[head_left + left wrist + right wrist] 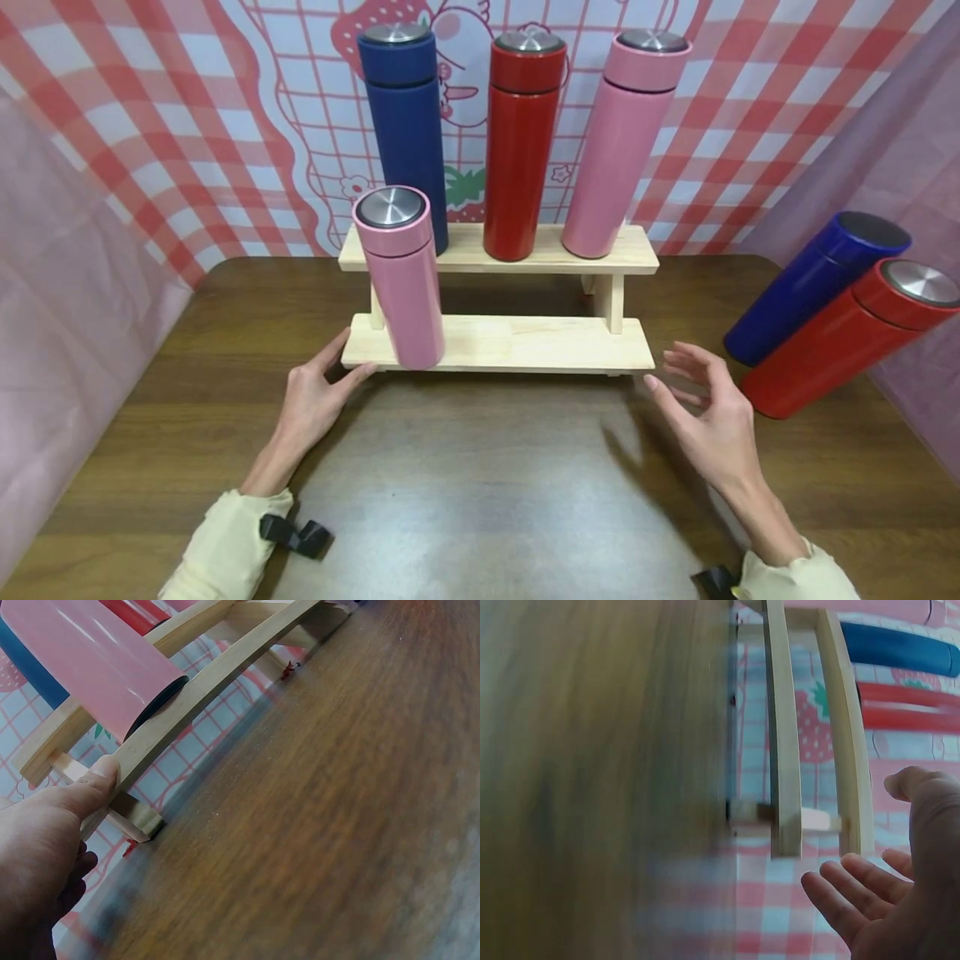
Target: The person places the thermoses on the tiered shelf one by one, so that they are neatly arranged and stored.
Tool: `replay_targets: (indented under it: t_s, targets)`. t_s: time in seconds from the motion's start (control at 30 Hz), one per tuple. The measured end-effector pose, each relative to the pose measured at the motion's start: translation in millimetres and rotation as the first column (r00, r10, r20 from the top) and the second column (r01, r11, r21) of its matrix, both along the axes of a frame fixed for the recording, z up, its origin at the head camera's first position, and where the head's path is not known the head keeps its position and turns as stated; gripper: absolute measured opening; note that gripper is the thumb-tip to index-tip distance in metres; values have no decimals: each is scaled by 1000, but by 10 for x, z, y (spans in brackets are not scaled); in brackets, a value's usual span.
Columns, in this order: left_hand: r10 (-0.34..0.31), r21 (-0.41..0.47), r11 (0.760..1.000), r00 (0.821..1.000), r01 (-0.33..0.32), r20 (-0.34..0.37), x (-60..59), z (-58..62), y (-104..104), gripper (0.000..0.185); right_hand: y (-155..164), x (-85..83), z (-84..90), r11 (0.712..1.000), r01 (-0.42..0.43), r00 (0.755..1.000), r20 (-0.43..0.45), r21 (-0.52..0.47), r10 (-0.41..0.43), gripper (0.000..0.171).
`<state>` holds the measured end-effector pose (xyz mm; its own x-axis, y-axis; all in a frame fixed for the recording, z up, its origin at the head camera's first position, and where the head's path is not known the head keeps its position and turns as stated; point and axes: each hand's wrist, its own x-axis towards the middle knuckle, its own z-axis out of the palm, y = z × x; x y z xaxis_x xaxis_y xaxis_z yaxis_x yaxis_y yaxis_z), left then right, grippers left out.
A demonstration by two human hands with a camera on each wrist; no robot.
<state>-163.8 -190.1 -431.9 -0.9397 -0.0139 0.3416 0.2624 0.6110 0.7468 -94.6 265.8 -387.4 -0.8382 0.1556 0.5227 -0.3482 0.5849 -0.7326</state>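
Wooden rack (525, 343), a two-step pale stand, sits on the brown table (480, 483) in front of a red-checked backdrop (750, 108). The left hand (315, 404) touches the lower shelf's left end, its straight fingers lying at the corner; the left wrist view shows the thumb (96, 782) pressed against the shelf edge, while the other fingers there are mostly out of frame. A pink bottle (400, 279) stands on the lower shelf just beside that hand, and its base is all the left wrist view shows of it clearly. On the upper shelf stand a blue bottle (407, 125), partly hidden behind the pink one, a red bottle (521, 146) and a second pink bottle (622, 146). The right hand (712, 421) hangs near the shelf's right end without touching it, fingers spread and lightly bent, holding nothing. To its right a blue flask (813, 287) and a red flask (843, 342) stand on the table, apparently close together; whether they touch cannot be told. The right wrist view is heavily blurred on its left half, so only the rack's edges and the fingertips (840, 896) read clearly.
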Motion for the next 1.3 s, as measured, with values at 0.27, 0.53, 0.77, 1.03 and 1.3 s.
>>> replay_targets:
  t_s: [0.27, 0.53, 0.77, 1.03, 1.3]
  targets:
    - [14, -9, 1000, 1000, -14, -19, -11, -16, 8, 68, 263, 102, -15, 995, 103, 995, 11, -14, -103, 57]
    - [15, -10, 1000, 1000, -15, -26, -12, -20, 3, 67, 470, 199, -39, 977, 210, 976, 63, -26, -208, 56]
    - [13, -5, 1000, 1000, -13, -20, -13, -15, 3, 68, 616, 282, -47, 966, 254, 966, 69, -54, -250, 54]
    - [17, -11, 1000, 1000, -17, -11, -16, -24, -3, 68, 792, 375, -69, 940, 336, 941, 61, -55, -333, 52]
    - [6, -7, 1000, 1000, -6, -17, -19, -18, -2, 68, 974, 406, -98, 877, 474, 878, 122, -80, -463, 44]
